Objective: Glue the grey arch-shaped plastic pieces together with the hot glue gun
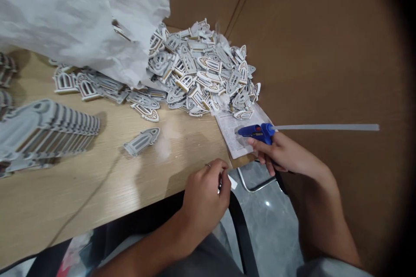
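Observation:
My right hand (276, 153) is closed around a blue hot glue gun (260, 132). A long, pale glue stick (328, 127) sticks out of its back end, and its nozzle points left over a printed paper sheet (234, 140). By the table's front edge, my left hand (208, 190) is curled, fingers and thumb together. A small white bit (232, 182) shows beside its fingertips; most of what it holds is hidden. On the table to its left lies a single grey arched window-shaped piece (142, 141).
A large heap of white, grey and gold window-shaped pieces (208, 69) lies at the back. Crumpled white paper (81, 30) covers part of it. A row of stacked pieces (48, 132) stands left on the wooden table (123, 194). Brown cardboard (325, 52) rises behind and right.

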Motion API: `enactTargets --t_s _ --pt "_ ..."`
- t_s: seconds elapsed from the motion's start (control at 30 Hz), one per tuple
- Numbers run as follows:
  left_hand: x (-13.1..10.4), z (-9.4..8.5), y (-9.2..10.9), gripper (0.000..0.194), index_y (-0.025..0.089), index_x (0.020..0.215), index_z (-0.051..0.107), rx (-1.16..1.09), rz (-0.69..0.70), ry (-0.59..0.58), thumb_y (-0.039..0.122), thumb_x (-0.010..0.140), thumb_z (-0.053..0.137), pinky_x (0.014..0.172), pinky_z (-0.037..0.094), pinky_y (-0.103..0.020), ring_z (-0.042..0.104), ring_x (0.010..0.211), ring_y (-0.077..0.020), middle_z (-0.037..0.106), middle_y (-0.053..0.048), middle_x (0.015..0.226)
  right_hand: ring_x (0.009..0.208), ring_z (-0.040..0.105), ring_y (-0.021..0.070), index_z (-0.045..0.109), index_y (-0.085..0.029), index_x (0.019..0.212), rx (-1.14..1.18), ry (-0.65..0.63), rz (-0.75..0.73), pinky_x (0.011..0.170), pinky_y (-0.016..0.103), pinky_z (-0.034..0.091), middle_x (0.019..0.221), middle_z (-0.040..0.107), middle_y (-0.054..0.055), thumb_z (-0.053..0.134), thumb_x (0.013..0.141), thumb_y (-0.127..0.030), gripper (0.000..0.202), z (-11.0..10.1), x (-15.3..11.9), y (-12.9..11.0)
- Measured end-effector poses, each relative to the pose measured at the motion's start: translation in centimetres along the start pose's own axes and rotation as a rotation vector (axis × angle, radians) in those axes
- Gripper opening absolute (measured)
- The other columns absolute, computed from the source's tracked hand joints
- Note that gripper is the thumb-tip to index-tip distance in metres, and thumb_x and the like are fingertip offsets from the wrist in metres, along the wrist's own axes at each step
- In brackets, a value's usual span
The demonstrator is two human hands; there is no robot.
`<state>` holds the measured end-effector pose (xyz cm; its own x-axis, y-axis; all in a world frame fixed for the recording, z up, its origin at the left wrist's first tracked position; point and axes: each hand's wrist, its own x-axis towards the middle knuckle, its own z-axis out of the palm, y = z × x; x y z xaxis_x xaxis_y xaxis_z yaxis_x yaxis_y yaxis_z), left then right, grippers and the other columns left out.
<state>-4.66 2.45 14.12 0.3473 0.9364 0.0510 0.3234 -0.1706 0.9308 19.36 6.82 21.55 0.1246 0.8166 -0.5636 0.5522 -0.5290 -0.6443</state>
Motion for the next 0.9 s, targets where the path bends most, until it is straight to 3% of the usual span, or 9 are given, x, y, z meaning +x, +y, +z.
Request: enactTargets --t_s 0.17,0.27,0.37,0.47,0.53,0.6,0.7,0.8,0.9 --pt "0.2 -1.6 0.7 0.016 0.022 0.092 0.065 -0.013 -0.025 -0.012 0.02 0.101 0.052 0.053 0.03 -0.028 0.041 0.047 -0.0123 0.045 0.008 0.056 0.024 0.051 0.0113 0.063 -0.02 0.061 0.003 -0.007 0.009 0.025 0.02 0.024 0.043 0.063 0.002 0.082 0.089 -0.07 0.061 -0.2 0.5 0.1" --pt "0.4 -3.4 1.5 0.021 0.022 0.089 0.063 -0.096 -0.028 0.002 0.024 0.105 0.049 0.054 0.029 -0.029 0.042 0.051 -0.0122 0.049 0.006 0.06 0.027 0.055 0.0139 0.064 -0.02 0.064 -0.072 0.093 -0.03 0.026 0.022 0.03 0.05 0.068 0.003 0.085 0.088 -0.067 0.057 -0.2 0.6 -0.3" --pt "1.1 -6.4 2.2 0.029 0.022 0.094 0.069 -0.291 -0.095 0.052 0.033 0.109 0.046 0.056 0.031 -0.029 0.045 0.054 -0.0142 0.048 0.005 0.059 0.029 0.055 0.0138 0.067 -0.021 0.073 -0.093 0.203 -0.085 0.028 0.023 0.035 0.054 0.07 0.003 0.083 0.091 -0.065 0.051 -0.1 0.0 -1.0" --pt "2.1 -10.4 3.0 0.046 0.022 0.086 0.069 -0.681 -0.164 0.137 0.047 0.111 0.039 0.053 0.029 -0.029 0.03 0.05 -0.0142 0.033 0.006 0.055 0.035 0.056 0.0151 0.069 -0.022 0.081 -0.04 0.258 -0.214 0.03 0.023 0.041 0.053 0.067 0.001 0.08 0.093 -0.067 0.048 0.4 -1.4 -2.3" --pt "2.8 -13.0 3.6 0.054 0.022 0.084 0.066 -0.947 -0.178 0.095 0.057 0.109 0.033 0.052 0.031 -0.03 0.024 0.048 -0.0139 0.028 0.006 0.054 0.042 0.06 0.0158 0.074 -0.023 0.092 0.026 0.304 -0.327 0.035 0.025 0.048 0.067 0.075 0.004 0.082 0.093 -0.065 0.042 1.3 -2.4 -3.4" --pt "3.3 -15.2 4.4 0.059 0.022 0.084 0.065 -1.079 -0.151 0.113 0.066 0.107 0.033 0.052 0.036 -0.031 0.028 0.049 -0.0138 0.032 0.004 0.058 0.044 0.058 0.0145 0.077 -0.023 0.096 0.079 0.345 -0.415 0.036 0.024 0.047 0.069 0.075 0.004 0.081 0.095 -0.062 0.039 2.5 -3.4 -4.8" --pt "3.8 -17.1 5.3 0.067 0.021 0.09 0.066 -1.098 -0.08 0.181 0.076 0.104 0.03 0.058 0.051 -0.037 0.048 0.057 -0.0175 0.05 -0.004 0.071 0.048 0.063 0.0155 0.079 -0.025 0.103 0.193 0.288 -0.553 0.038 0.024 0.049 0.076 0.078 0.005 0.084 0.093 -0.056 0.033 4.9 -4.4 -7.5" --pt "4.3 -17.9 5.8 0.067 0.023 0.099 0.065 -0.965 0.016 0.2 0.079 0.103 0.029 0.076 0.063 -0.046 0.07 0.086 -0.0276 0.067 -0.014 0.094 0.041 0.057 0.014 0.077 -0.024 0.1 0.282 0.206 -0.658 0.035 0.025 0.046 0.073 0.077 0.005 0.084 0.093 -0.056 0.033 7.2 -4.8 -10.5" --pt "4.6 -18.0 6.0 0.061 0.023 0.102 0.064 -0.909 0.063 0.176 0.075 0.104 0.032 0.086 0.064 -0.05 0.074 0.104 -0.0322 0.072 -0.016 0.105 0.039 0.052 0.0113 0.075 -0.024 0.097 0.309 0.174 -0.705 0.035 0.024 0.041 0.072 0.076 0.004 0.079 0.098 -0.056 0.032 8.5 -4.7 -12.6"
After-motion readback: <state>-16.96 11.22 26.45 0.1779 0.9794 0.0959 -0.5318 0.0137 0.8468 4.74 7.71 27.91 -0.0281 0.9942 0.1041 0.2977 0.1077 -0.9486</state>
